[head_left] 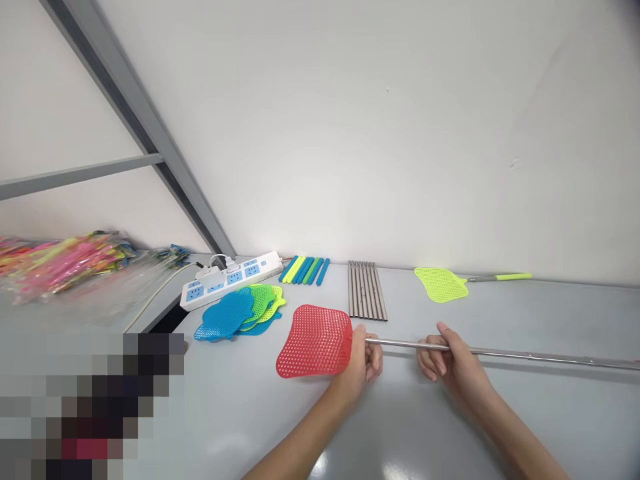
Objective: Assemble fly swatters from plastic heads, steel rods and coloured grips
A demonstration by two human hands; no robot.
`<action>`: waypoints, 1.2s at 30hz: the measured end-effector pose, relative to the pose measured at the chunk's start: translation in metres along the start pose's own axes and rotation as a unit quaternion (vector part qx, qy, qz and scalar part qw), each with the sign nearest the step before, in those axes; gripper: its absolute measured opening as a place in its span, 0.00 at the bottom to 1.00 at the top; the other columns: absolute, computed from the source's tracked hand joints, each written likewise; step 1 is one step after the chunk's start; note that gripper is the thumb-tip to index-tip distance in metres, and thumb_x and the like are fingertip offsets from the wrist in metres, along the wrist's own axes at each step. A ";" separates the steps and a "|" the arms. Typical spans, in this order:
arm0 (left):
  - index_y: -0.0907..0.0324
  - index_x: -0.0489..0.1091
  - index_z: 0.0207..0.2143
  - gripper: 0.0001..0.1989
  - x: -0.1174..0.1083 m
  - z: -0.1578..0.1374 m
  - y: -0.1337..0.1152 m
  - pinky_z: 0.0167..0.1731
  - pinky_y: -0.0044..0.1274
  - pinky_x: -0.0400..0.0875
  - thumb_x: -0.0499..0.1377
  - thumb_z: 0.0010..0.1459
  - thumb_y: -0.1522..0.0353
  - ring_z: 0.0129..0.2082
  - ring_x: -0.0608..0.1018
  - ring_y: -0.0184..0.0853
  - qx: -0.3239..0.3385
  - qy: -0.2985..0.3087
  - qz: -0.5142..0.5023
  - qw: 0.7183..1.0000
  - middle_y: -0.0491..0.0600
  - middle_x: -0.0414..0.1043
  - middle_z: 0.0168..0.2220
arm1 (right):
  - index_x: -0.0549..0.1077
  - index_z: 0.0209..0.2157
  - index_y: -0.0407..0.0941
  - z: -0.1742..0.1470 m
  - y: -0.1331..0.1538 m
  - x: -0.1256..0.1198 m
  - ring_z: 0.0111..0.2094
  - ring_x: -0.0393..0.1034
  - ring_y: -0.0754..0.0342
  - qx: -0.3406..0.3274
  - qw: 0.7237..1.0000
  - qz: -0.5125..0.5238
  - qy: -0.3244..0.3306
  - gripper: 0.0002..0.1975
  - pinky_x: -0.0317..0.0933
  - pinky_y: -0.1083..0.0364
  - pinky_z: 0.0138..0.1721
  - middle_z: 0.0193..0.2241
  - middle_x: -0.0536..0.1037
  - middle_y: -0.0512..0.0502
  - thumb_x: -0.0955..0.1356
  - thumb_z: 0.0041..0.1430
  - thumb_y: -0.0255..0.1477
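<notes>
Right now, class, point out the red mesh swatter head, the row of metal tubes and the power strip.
Red mesh swatter head (316,341): head view, middle of its perforated face.
Row of metal tubes (367,291): head view, middle of the row.
Power strip (235,277): head view, top face near its middle.

Left hand (364,360) grips the red swatter (315,341) at the neck, right beside the mesh; right hand (453,359) holds the long metal rod (530,355) farther along, rod running to the right edge of view. Both above grey desk (225,393). Behind, left to right: white power strip (233,280) with plugs in, overlapping blue, green and yellow mesh heads (225,315) in front of it, row of coloured sticks (305,271), row of metal tubes (367,291), yellow-green swatter (440,285) lying flat. Far left: colourful bagged bundles (75,263), blurry.
</notes>
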State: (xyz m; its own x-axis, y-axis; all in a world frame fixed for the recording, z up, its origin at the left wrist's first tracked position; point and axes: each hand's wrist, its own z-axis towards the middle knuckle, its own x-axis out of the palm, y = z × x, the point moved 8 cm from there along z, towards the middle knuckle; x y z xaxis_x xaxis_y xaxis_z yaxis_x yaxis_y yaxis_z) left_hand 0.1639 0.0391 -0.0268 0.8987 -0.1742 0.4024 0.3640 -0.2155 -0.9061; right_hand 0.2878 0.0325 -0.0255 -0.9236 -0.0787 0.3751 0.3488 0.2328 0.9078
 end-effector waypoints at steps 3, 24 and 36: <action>0.58 0.55 0.07 0.28 0.002 -0.002 0.009 0.14 0.21 0.44 0.40 0.54 0.55 0.08 0.51 0.25 -0.041 0.034 -0.007 0.999 0.41 0.45 0.06 | 0.55 0.08 0.45 0.001 -0.003 0.000 0.14 0.52 0.56 0.006 1.000 0.006 0.011 0.27 0.44 0.55 0.20 0.08 0.55 0.51 0.53 0.57 0.40; 0.62 0.61 0.09 0.32 0.010 -0.010 0.015 0.16 0.21 0.54 0.33 0.56 0.58 0.10 0.58 0.26 -0.083 0.071 0.064 0.992 0.45 0.56 0.09 | 0.52 0.09 0.46 0.000 -0.005 0.004 0.13 0.54 0.56 0.003 0.999 0.000 0.038 0.26 0.48 0.56 0.19 0.07 0.57 0.51 0.53 0.57 0.39; 0.61 0.60 0.08 0.31 0.009 -0.008 0.015 0.16 0.22 0.54 0.33 0.55 0.58 0.09 0.58 0.26 -0.082 0.058 0.088 0.991 0.46 0.56 0.09 | 0.52 0.10 0.46 -0.002 -0.008 0.007 0.13 0.55 0.57 -0.005 0.999 -0.014 0.047 0.25 0.49 0.56 0.20 0.08 0.58 0.52 0.52 0.58 0.39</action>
State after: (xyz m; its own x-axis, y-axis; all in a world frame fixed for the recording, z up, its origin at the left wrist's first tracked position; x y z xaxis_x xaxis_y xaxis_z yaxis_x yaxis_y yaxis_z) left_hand 0.1750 0.0267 -0.0355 0.9075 -0.3296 0.2603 0.1506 -0.3231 -0.9343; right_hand 0.2786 0.0284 -0.0294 -0.9142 -0.1747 0.3657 0.3260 0.2192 0.9196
